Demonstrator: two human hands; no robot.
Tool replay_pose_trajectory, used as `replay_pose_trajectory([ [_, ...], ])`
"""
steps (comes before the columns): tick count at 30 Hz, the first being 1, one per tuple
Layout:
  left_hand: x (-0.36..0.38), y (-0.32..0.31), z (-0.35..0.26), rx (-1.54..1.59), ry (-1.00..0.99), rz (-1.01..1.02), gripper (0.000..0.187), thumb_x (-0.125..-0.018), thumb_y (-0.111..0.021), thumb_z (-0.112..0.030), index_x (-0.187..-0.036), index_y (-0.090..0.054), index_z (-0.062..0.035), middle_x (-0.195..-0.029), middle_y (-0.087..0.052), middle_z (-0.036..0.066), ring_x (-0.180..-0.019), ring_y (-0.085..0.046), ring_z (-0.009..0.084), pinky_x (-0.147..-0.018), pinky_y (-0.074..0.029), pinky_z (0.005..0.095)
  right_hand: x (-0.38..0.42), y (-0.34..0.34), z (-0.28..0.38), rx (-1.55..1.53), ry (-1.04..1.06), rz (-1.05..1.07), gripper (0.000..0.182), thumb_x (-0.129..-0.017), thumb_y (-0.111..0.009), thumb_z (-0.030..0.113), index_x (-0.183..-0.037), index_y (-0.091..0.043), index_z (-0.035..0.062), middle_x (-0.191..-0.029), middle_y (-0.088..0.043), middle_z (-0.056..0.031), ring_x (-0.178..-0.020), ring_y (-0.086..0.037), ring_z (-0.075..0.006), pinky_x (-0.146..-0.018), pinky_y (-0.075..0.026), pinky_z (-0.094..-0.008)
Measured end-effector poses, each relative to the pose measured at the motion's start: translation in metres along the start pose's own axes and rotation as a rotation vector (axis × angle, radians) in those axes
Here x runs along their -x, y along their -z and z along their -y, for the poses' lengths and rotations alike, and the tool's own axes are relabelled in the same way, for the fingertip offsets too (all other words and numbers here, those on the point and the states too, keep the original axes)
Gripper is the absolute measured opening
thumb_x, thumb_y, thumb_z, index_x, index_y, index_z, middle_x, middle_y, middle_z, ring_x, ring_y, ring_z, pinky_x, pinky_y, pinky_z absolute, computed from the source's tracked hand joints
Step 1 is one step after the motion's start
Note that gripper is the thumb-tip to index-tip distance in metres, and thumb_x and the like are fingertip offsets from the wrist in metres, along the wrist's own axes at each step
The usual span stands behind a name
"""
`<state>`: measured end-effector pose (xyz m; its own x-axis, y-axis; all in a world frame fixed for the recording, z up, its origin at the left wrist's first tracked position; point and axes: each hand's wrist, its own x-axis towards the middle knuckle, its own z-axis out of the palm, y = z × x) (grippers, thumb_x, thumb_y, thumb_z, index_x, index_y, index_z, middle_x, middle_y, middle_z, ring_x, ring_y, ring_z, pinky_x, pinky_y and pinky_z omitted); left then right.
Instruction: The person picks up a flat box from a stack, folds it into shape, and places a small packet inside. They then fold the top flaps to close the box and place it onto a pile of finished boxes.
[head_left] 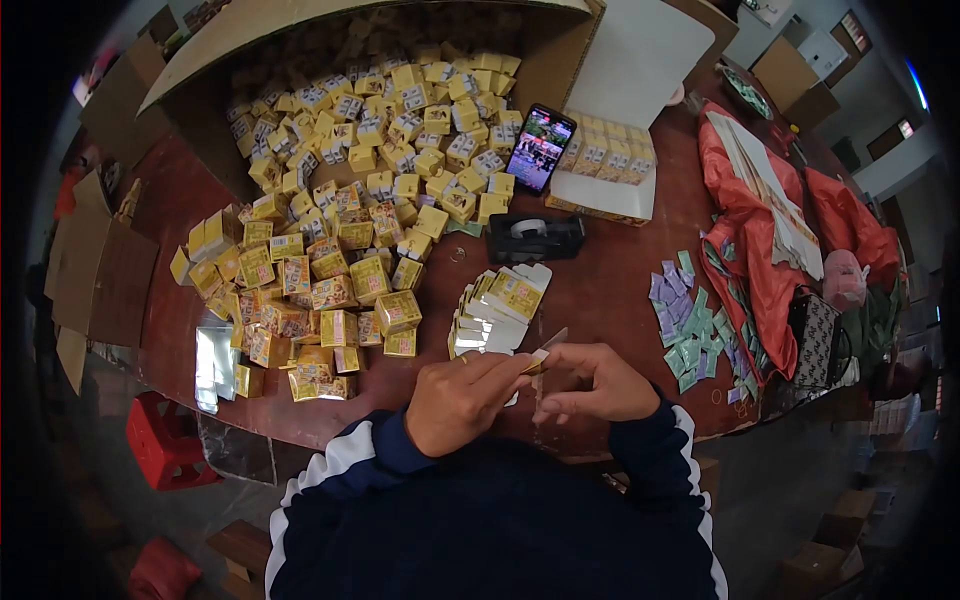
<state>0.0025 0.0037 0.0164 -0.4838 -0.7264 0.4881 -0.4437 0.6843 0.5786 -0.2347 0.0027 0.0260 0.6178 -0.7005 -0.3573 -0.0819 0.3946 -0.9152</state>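
Close to my body, both hands meet over a small yellow and white carton (538,361), with a pale flap sticking up from it. My left hand (462,400) is closed around the carton's left side, its fingers covering most of it. Thumb and fingers of my right hand (598,384) are bent at the right side, at the flap; whether they pinch it is hard to make out. Just beyond my hands lies a fanned stack of flat yellow and white cartons (500,305). A black tape dispenser (535,237) stands behind the stack.
A large cardboard box (190,110) spills many small yellow boxes (360,285) onto the red table (600,300). A lit phone (541,148) leans against an open display carton (603,190). Green and purple sachets (690,330) lie at right beside red plastic bags (750,200). A red stool (165,440) stands lower left.
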Motion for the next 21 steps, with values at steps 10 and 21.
replay_pose_trajectory([
  [10, -0.004, 0.021, 0.005, 0.582, 0.379, 0.345, 0.048, -0.091, -0.071, -0.023, -0.131, -0.058, -0.0011, -0.116, -0.066, 0.021, -0.104, -0.066, 0.0388, -0.087, -0.052, 0.0410, -0.001, -0.017, 0.003, 0.356, 0.324, -0.003, 0.023, -0.087, -0.074, 0.009, -0.107, -0.066, 0.0006, -0.110, -0.061, -0.0096, -0.087, -0.070, -0.0179, -0.070, -0.058, -0.0258],
  [21, 0.005, 0.013, 0.012, 0.779, 0.465, 0.120, 0.056, -0.082, -0.082, -0.012, -0.129, -0.057, 0.0036, -0.114, -0.070, 0.012, -0.102, -0.066, 0.0154, -0.089, -0.051, 0.0299, 0.013, -0.029, 0.022, 0.521, 0.664, -0.568, 0.043, -0.082, -0.080, 0.016, -0.118, -0.063, -0.0004, -0.125, -0.061, -0.0165, -0.106, -0.066, -0.0235, -0.081, -0.057, -0.0321],
])
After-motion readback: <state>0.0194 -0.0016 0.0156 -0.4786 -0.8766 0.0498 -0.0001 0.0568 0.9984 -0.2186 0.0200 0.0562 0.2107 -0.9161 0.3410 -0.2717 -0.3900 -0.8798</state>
